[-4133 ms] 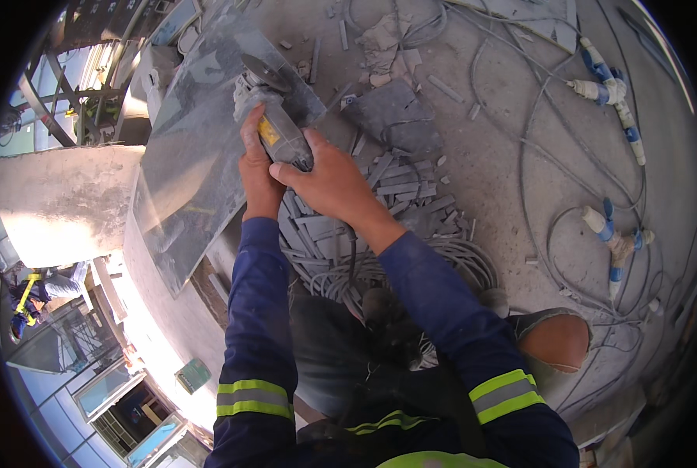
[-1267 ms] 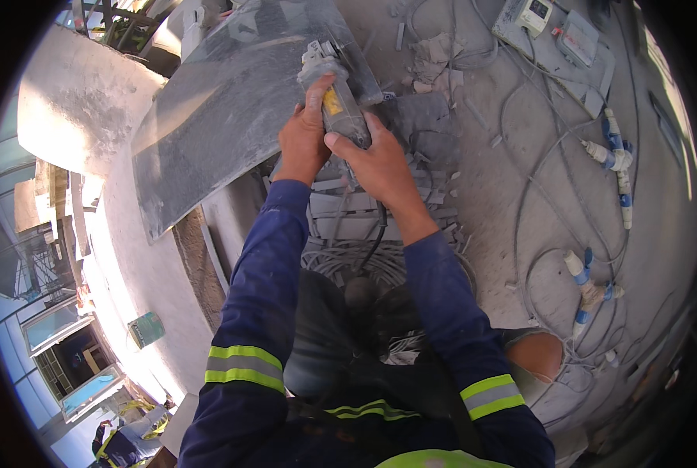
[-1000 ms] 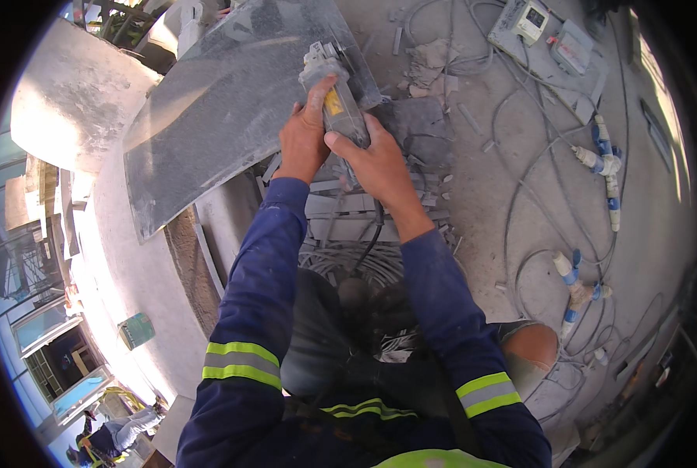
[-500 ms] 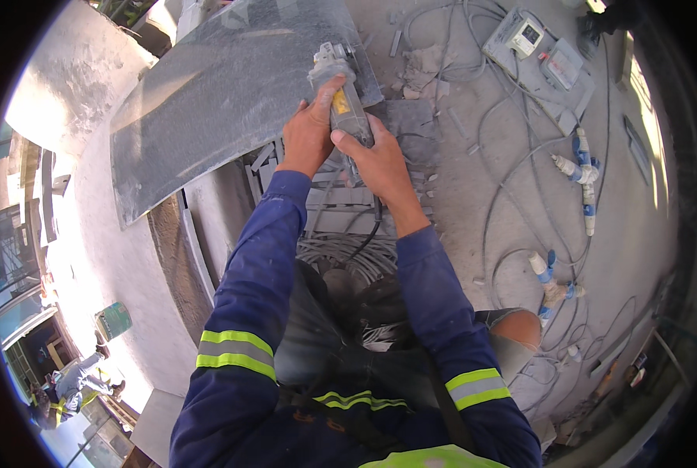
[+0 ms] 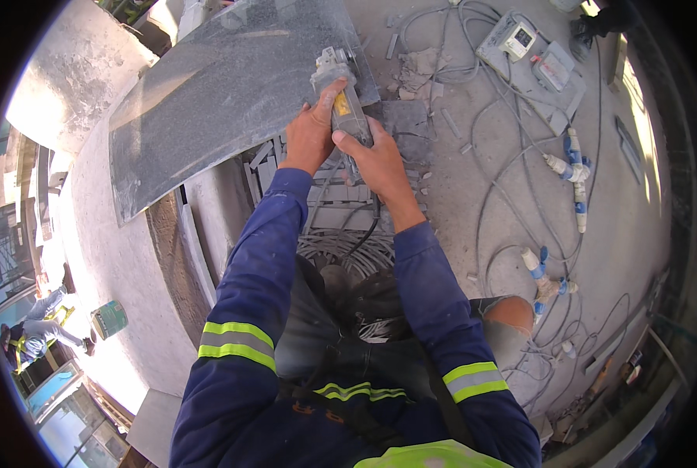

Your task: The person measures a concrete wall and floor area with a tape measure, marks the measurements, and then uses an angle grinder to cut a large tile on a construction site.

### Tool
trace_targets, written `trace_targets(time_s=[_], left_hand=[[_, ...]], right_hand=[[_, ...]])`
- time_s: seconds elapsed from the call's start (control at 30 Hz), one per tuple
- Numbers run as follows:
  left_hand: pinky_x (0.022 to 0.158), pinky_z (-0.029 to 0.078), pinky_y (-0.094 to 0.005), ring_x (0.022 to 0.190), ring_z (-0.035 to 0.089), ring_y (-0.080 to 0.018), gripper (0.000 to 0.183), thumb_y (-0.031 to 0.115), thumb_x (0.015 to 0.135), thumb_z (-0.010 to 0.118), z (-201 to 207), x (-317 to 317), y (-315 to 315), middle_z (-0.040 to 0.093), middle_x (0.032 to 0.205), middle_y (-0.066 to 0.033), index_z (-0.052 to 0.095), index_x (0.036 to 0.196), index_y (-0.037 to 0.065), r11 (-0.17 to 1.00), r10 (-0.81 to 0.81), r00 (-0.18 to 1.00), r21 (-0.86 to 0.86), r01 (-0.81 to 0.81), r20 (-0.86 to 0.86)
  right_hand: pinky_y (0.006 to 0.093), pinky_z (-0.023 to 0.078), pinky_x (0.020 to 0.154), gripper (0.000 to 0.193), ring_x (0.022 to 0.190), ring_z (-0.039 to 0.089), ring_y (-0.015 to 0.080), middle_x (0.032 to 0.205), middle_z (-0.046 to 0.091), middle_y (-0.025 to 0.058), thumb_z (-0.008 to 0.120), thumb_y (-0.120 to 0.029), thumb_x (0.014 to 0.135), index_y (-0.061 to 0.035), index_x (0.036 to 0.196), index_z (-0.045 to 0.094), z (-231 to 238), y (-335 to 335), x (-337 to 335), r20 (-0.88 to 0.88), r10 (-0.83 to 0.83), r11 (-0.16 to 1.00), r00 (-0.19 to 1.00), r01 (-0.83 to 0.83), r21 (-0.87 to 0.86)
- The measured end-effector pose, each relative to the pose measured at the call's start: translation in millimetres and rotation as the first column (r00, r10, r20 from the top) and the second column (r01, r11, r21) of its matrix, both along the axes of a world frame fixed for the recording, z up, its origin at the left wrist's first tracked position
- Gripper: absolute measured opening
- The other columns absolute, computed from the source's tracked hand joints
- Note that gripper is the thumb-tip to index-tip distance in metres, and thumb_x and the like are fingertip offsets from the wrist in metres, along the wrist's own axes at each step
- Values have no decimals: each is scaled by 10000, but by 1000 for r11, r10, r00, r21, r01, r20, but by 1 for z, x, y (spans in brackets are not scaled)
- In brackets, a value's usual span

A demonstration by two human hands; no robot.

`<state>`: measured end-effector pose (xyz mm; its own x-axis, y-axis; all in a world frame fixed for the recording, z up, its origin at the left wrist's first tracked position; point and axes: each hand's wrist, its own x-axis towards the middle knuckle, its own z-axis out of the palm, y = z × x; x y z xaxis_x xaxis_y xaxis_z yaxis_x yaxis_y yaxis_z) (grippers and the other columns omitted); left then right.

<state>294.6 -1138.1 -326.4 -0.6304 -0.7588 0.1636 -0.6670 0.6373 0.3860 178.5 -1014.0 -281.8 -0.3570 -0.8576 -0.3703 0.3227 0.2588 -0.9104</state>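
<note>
Both hands are closed around a dusty grey angle grinder [image 5: 351,117], held over the right end of a large dark grey stone slab [image 5: 208,101]. My left hand [image 5: 311,134] grips the body near the head, a finger laid along its top. Further back, my right hand [image 5: 381,160] wraps the rear handle, thumb on top. The grinder's head points away from me, and its disc lies at the slab's right edge; I cannot tell whether it touches. A black cord [image 5: 374,214] runs from the handle down toward my legs.
Stone offcuts [image 5: 336,199] and coiled cable [image 5: 336,246] lie beneath the slab. To the right, cables, blue-and-white connectors [image 5: 577,175] and a board with electrical boxes [image 5: 520,40] cover the floor. At left are a green bucket [image 5: 109,320] and another person [image 5: 40,331].
The grinder and my hands keep nearly the same place, shifting very slightly down. At the far left, the other person has moved up and left in the picture. The view has turned slightly.
</note>
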Motion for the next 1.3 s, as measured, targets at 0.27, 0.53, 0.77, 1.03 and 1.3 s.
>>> trace_targets(time_s=[0.27, 0.53, 0.77, 1.03, 1.3], left_hand=[[1104, 549, -502, 1081, 738, -407, 838, 186, 878, 762, 4, 0, 2, 749, 1251, -72, 322, 1560, 393, 1000, -8, 1000, 3, 8, -9], [1039, 572, -502, 1104, 725, -434, 852, 185, 876, 764, 8, 1, 7, 730, 1315, -76, 314, 1570, 388, 999, -10, 1000, 33, 9, 21], [1047, 557, -534, 1083, 727, -440, 866, 154, 861, 770, 5, 4, 13, 717, 1338, -92, 324, 1572, 362, 999, -35, 999, 9, 35, -36], [998, 580, -516, 1114, 714, -455, 886, 118, 846, 769, 10, 5, 15, 695, 1394, -82, 310, 1566, 352, 998, -61, 997, 6, 61, -57], [1109, 508, -600, 1030, 747, -419, 826, 221, 899, 761, 16, 3, 15, 776, 1200, -98, 330, 1591, 350, 992, -27, 1000, 124, 26, 6]], right_hand=[[327, 578, 568, 700, 725, 717, 196, 1070, 708, 174, 771, -306, 931, 113, 1433, 521, 8, 4, 0, 23, 3, 999, 1000, -4, 50], [323, 587, 575, 698, 746, 707, 177, 1080, 705, 141, 791, -322, 929, 63, 1455, 541, 8, 7, 1, 24, 2, 999, 1000, -3, 43], [325, 576, 564, 681, 744, 707, 176, 1069, 708, 133, 785, -313, 932, 59, 1451, 545, 11, 14, 3, 32, 9, 1000, 999, -10, 22], [327, 581, 571, 703, 776, 716, 188, 1106, 705, 158, 782, -309, 934, 62, 1476, 531, 10, 16, 4, 22, 11, 999, 1000, -12, 32], [331, 594, 570, 697, 830, 714, 179, 1129, 699, 153, 780, -311, 937, 60, 1474, 534, 9, 16, 3, -17, 1, 997, 1000, 1, 71]])
